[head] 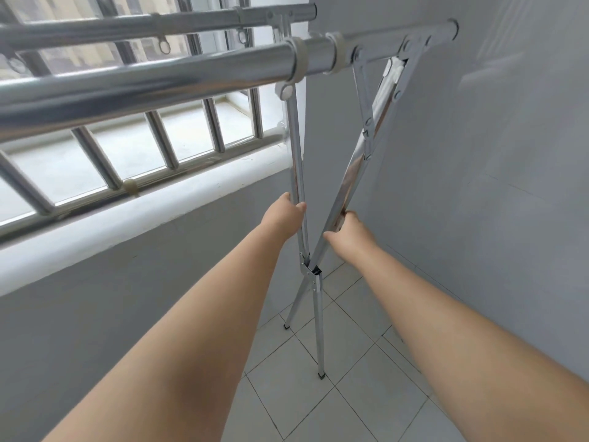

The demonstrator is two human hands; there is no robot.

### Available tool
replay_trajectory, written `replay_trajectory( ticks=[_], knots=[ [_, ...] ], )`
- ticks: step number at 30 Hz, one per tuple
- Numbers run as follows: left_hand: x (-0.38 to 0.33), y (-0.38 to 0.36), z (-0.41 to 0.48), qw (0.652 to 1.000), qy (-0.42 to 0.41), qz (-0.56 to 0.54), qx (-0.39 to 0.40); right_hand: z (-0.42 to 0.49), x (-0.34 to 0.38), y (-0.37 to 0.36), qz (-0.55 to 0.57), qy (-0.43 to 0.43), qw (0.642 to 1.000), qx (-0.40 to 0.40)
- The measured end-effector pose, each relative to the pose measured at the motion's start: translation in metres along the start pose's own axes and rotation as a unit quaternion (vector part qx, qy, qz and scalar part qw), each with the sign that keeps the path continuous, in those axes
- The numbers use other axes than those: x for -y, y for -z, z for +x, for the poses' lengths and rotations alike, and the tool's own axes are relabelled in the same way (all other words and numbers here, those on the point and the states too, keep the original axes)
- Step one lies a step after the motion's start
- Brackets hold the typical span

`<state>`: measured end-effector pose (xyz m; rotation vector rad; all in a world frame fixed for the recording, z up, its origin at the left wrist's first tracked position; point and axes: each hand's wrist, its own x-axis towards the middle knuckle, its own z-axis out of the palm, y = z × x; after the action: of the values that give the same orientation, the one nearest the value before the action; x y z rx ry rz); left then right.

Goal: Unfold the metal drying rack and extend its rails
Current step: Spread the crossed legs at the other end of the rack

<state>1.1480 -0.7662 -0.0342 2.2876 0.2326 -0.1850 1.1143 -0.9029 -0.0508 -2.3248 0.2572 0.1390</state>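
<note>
Grey walls [478,154], pale tiled floor [302,393], barred window [178,132], seemingly daylit

A window [178,129] fills the upper left, fronted by metal security bars [159,141] that run slanted across the glass, joined by a lower crossbar. Below it a broad white sill [153,215] slopes down toward the left. Under the sill stands a plain grey wall [111,298], and another grey wall [494,154] rises on the right. The floor [344,393] is laid with pale square tiles with dark grout lines.
</note>
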Motion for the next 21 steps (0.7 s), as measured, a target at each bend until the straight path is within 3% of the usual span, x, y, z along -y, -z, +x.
replay_trajectory(
  ticks=[11, 21],
  knots=[
    [0.029, 0.009, -0.084, 0.997, -0.048, 0.065, 0.006, -0.114, 0.010, 0.002, -0.010, 0.022, 1.000, -0.011],
    [0.023, 0.037, -0.176, 0.991, -0.082, 0.099, -0.047, -0.190, 0.015, 0.026, -0.014, 0.060, 0.998, -0.031]
  ],
)
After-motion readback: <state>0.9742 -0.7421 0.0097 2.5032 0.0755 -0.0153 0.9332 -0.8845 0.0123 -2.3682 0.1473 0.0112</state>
